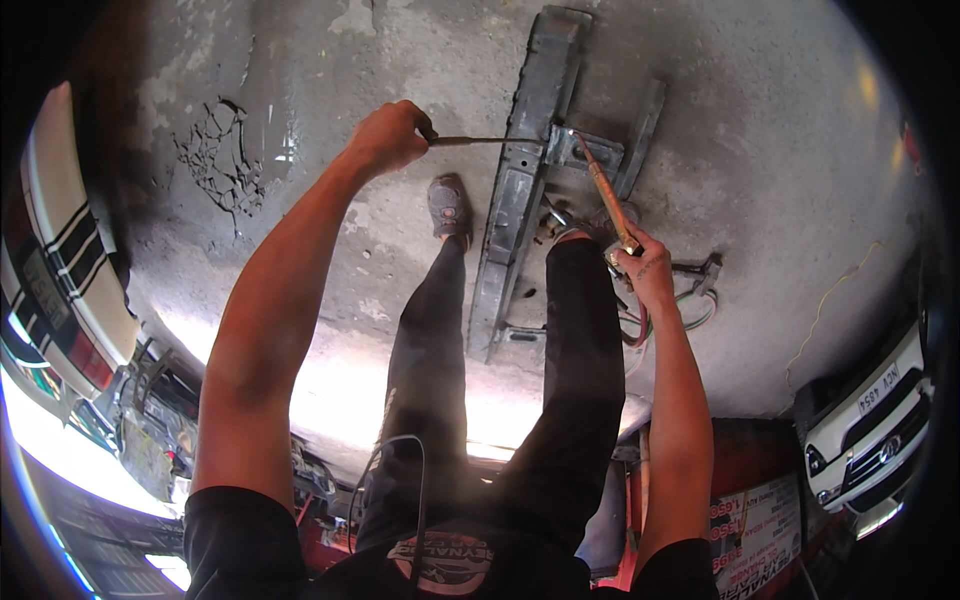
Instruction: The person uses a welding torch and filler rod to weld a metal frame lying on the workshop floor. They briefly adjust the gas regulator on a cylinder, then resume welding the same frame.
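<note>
My left hand (388,140) is closed round the end of a thin metal rod (480,140). The rod reaches right across a long grey steel beam (515,185) on the floor, its far end close to a short steel bracket (592,148) joined to the beam's side. In my right hand (645,268) is a brass-coloured gas torch (608,190), the fingers wrapped round its valve end. The torch's tip is at the bracket, near the rod's end; I cannot make out a flame. My right hand hides part of the torch's rear end.
Red and green hoses (708,305) curl on the concrete beside my right leg. My shoe (449,207) stands left of the beam. A white vehicle (875,430) is at the far right, and a striped car (75,240) at the left. A yellow cord (828,300) trails over the floor.
</note>
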`<action>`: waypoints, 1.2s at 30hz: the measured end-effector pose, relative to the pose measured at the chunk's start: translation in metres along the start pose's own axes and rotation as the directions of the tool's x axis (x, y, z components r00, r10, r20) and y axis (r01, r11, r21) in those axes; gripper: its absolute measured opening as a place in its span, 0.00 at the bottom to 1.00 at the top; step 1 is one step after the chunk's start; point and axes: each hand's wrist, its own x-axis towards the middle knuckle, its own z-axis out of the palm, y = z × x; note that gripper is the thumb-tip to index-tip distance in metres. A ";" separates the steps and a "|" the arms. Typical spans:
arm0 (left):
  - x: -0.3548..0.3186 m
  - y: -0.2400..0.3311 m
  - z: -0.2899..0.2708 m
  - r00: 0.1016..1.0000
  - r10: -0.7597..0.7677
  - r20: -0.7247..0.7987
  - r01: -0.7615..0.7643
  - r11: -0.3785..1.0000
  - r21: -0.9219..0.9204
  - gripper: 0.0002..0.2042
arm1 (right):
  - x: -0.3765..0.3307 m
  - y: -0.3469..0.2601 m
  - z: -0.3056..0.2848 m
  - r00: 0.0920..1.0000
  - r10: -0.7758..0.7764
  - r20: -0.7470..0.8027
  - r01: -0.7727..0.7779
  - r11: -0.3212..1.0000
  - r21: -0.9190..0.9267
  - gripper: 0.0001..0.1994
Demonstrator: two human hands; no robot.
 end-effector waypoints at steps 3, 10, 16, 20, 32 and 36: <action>0.001 -0.003 0.001 1.000 0.003 -0.013 -0.003 1.000 0.002 0.14 | 0.000 -0.001 -0.001 1.000 0.002 0.013 -0.002 1.000 -0.005 0.31; 0.003 -0.008 0.003 0.999 0.014 -0.032 -0.014 1.000 -0.023 0.15 | 0.000 0.003 -0.002 1.000 -0.007 0.001 0.008 1.000 -0.005 0.30; 0.007 -0.017 0.005 0.998 0.048 -0.049 -0.048 0.999 0.000 0.15 | 0.001 0.001 0.001 1.000 0.000 0.004 0.000 1.000 -0.012 0.31; 0.008 -0.017 0.006 0.997 0.058 -0.050 -0.058 0.998 0.002 0.15 | 0.000 0.010 0.001 0.999 -0.035 -0.002 0.035 0.999 -0.007 0.31; 0.010 -0.018 -0.001 0.999 0.029 0.016 -0.028 0.999 -0.016 0.15 | 0.002 0.004 0.001 1.000 -0.009 -0.012 0.008 1.000 -0.030 0.30; 0.011 -0.020 0.001 0.999 0.045 -0.004 -0.045 0.999 -0.014 0.14 | 0.003 0.008 0.000 0.999 -0.029 -0.017 0.028 0.998 -0.048 0.31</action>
